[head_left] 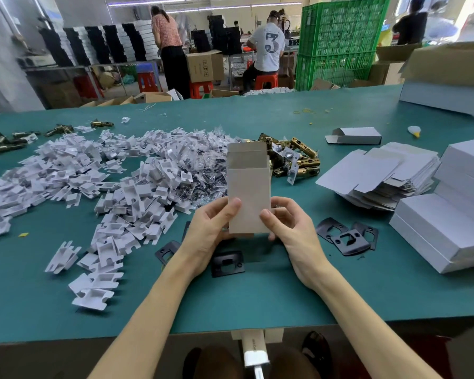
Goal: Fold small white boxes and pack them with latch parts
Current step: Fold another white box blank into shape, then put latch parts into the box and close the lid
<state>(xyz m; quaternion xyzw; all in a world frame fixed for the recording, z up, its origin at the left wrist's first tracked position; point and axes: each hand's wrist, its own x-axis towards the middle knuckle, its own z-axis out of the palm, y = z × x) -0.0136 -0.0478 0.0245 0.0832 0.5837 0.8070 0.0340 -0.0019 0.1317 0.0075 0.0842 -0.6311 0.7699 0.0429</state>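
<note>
The green desk (257, 302) is laid out as a packing station, with supplies fanned around the person's seat so each is a short reach away. To the left sprawls a loose heap of white plastic inserts (107, 181), probably dumped there for quick picking. At the right edge, closed white boxes (449, 231) are stacked, likely the finished pile, kept clear of the work spot. Just beside them lies a slumped pile of flat blanks (378, 173), the feedstock for folding.

Above the desk's near middle, the box (248, 192) being worked stands upright with its mouth open and its top flap raised on the far side, seemingly so parts can drop in. The left hand (211, 231) and right hand (293, 231) both clamp its lower end, thumbs on the near face, apparently squaring or closing the bottom.

Behind it sit brass latches (298, 160), and black plates (348, 237) lie under and right of the hands, ready to load.
</note>
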